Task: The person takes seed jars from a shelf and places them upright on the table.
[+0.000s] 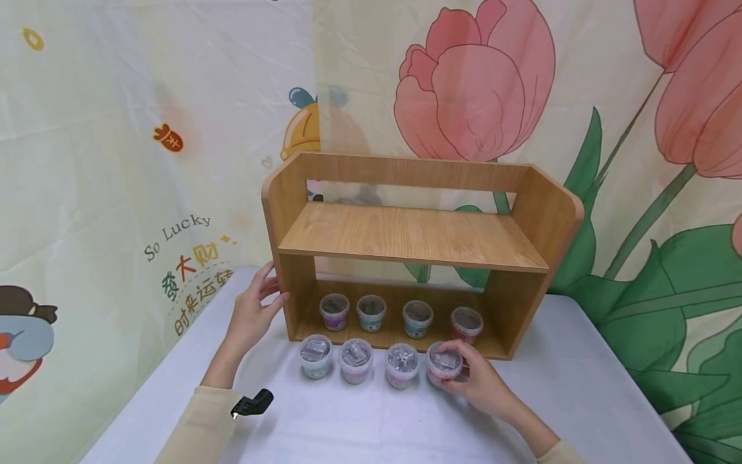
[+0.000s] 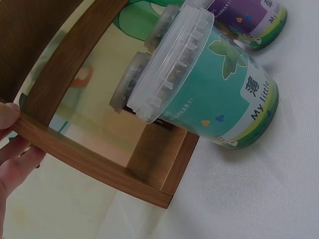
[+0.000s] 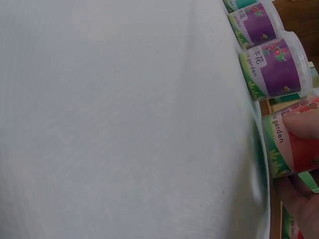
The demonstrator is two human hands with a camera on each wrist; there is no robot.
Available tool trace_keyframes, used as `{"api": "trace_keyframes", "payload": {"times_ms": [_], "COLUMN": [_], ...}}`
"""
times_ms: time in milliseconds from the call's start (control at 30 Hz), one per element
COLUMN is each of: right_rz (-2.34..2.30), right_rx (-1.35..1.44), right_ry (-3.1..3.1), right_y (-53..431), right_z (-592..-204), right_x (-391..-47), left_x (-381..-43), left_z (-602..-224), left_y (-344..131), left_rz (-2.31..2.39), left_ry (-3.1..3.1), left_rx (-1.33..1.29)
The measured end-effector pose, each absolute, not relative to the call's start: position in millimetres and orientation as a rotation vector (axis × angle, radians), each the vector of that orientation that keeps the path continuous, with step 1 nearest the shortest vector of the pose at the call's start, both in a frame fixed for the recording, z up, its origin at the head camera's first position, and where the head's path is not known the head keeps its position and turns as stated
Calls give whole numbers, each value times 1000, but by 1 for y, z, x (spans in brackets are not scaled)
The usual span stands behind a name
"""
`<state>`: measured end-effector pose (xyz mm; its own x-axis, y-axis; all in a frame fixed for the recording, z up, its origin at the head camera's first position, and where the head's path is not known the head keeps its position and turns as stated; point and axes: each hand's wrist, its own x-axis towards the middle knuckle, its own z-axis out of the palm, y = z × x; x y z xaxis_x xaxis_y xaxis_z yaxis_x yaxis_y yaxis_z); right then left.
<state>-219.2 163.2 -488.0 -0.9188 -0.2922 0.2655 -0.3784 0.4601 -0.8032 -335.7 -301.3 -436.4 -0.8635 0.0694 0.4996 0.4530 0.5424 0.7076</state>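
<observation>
A small wooden shelf (image 1: 411, 235) stands on the table. My left hand (image 1: 254, 309) holds the front edge of its left side panel, thumb at the front and fingers on the outer face. In front of the shelf is a row of lidded plastic cups: a teal cup (image 1: 316, 357), a purple cup (image 1: 356, 362), another purple cup (image 1: 402, 367) and a red cup (image 1: 444, 365). My right hand (image 1: 481, 380) grips the red cup at the row's right end. In the right wrist view, the thumb lies on its red label (image 3: 304, 149) and fingers curl beneath.
Inside the lower compartment stand a purple cup (image 1: 334, 312), two teal cups, one (image 1: 371, 314) beside the other (image 1: 417, 319), and a red cup (image 1: 466, 324). White cloth covers the table (image 1: 348, 432). A printed curtain (image 1: 359, 64) hangs behind.
</observation>
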Motion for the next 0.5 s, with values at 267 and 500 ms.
{"api": "trace_keyframes", "payload": {"times_ms": [267,500], "right_rz": [1431,1310], "right_rx": [545,642], "right_ry": [-2677,-2796], "right_y": [162,169], "right_z": [-497,-482], "right_x": [-220,-219], "left_x": [-334,-335], "left_z": [-435,-434], "left_y": [-301,-301], "left_rz": [-1280,-1274], "left_ry": [-2380,-2373], "left_rx": [-423,-427]}}
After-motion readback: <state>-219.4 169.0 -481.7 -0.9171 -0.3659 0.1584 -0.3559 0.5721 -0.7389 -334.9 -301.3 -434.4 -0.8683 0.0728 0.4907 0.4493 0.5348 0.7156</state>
